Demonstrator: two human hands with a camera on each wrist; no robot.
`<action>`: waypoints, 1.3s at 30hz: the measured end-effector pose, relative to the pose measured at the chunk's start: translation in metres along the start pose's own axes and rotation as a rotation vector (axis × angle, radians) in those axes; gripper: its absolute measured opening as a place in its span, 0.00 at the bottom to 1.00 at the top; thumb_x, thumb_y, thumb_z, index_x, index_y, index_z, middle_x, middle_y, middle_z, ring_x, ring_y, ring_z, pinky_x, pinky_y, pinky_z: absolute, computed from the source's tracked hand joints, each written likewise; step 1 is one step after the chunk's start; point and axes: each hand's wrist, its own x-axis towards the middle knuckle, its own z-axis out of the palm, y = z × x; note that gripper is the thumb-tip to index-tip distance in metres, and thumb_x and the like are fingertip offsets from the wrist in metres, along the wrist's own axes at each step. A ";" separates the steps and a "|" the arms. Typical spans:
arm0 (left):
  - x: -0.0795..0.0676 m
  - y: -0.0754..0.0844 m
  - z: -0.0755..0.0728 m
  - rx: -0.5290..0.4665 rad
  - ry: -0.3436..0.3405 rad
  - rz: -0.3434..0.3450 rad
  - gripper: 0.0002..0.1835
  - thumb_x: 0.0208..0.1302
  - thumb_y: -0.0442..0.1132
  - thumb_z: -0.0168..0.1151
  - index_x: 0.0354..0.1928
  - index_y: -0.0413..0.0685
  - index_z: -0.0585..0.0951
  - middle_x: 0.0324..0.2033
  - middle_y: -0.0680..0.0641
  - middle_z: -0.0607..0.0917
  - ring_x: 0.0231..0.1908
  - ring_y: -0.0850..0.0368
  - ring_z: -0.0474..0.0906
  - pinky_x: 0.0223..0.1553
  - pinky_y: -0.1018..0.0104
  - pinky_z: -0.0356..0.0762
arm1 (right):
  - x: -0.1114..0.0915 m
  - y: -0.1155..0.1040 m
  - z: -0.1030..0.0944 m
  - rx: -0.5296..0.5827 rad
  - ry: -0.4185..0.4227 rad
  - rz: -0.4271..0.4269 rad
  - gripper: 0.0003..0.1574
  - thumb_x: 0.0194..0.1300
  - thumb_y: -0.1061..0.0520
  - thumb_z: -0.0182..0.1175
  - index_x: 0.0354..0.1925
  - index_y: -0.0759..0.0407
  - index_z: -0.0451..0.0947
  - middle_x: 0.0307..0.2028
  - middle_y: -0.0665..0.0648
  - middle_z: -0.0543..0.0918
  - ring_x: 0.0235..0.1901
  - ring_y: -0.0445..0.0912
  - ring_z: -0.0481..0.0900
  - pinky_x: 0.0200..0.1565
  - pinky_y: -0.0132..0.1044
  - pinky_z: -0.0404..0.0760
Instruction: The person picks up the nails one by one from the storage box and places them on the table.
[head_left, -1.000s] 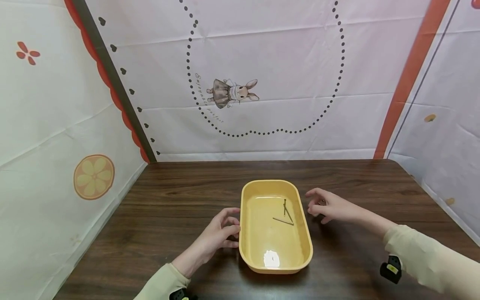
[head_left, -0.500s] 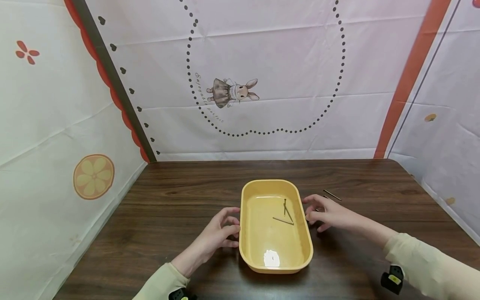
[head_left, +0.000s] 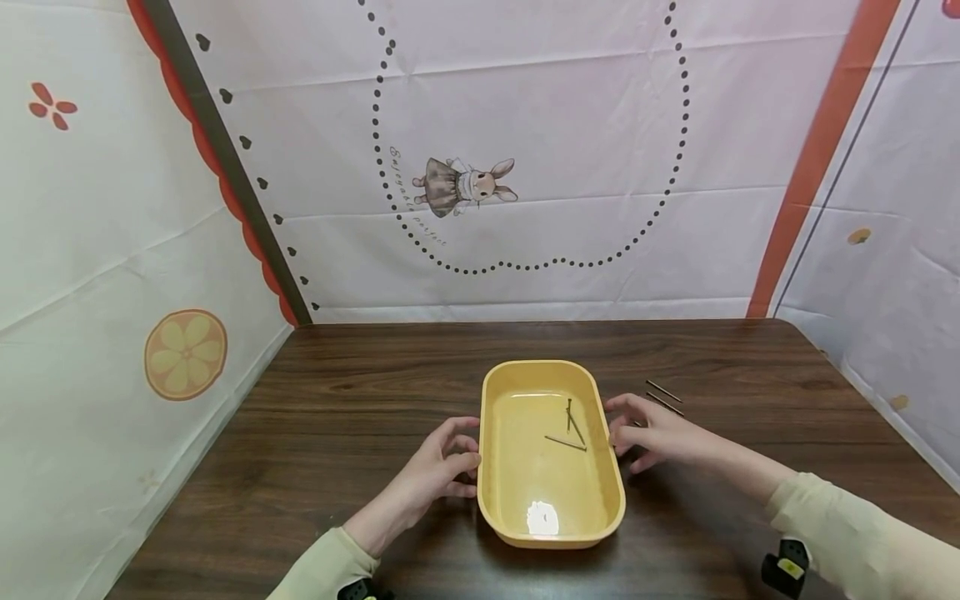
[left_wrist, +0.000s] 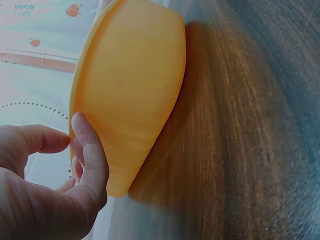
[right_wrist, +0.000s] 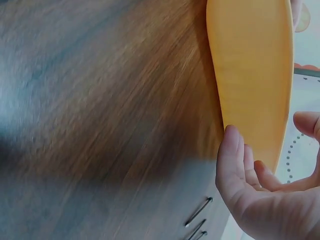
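Note:
A yellow rectangular plastic tray (head_left: 517,483) stands on the table with several thin metal nails (head_left: 566,443) lying loose inside it. My left hand (head_left: 432,467) is at the tray's left side, its relaxed fingers along the outer wall and the thumb by the rim. On the opposite side my right hand (head_left: 656,432) rests its fingertips against the outer wall, seen closely in the right wrist view. The right thumb stands apart from the rim there. Beyond the right hand, more nails (right_wrist: 199,212) lie side by side on the table.
The dark wood-grain table (head_left: 375,383) extends around the tray. Printed white cloth (head_left: 585,167) hangs behind the table and along both sides. Black wrist cameras (head_left: 786,568) are strapped over the light sleeves (head_left: 847,525).
My right hand has moved left until its fingertips came to the tray's right wall, uncovering nails on the table behind it. My left hand and the tray look nearly unmoved.

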 end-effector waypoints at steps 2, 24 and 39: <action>0.000 0.000 0.000 -0.001 -0.005 0.002 0.29 0.69 0.34 0.57 0.70 0.45 0.63 0.47 0.42 0.75 0.36 0.56 0.77 0.34 0.64 0.86 | -0.002 -0.001 0.002 0.046 -0.014 0.012 0.40 0.65 0.60 0.54 0.68 0.74 0.50 0.49 0.66 0.78 0.41 0.48 0.82 0.40 0.47 0.87; 0.002 -0.004 -0.001 0.012 -0.012 0.011 0.29 0.69 0.34 0.56 0.70 0.44 0.63 0.47 0.41 0.76 0.36 0.56 0.78 0.35 0.63 0.86 | -0.011 0.001 0.019 0.256 -0.039 0.061 0.35 0.60 0.64 0.54 0.61 0.69 0.50 0.36 0.54 0.76 0.38 0.44 0.75 0.38 0.44 0.87; 0.003 -0.004 -0.001 0.000 -0.014 0.012 0.29 0.68 0.33 0.56 0.70 0.44 0.62 0.49 0.39 0.75 0.36 0.55 0.79 0.34 0.63 0.86 | -0.013 0.002 0.016 0.369 -0.106 0.023 0.28 0.64 0.67 0.54 0.57 0.64 0.52 0.35 0.52 0.78 0.37 0.43 0.81 0.39 0.42 0.87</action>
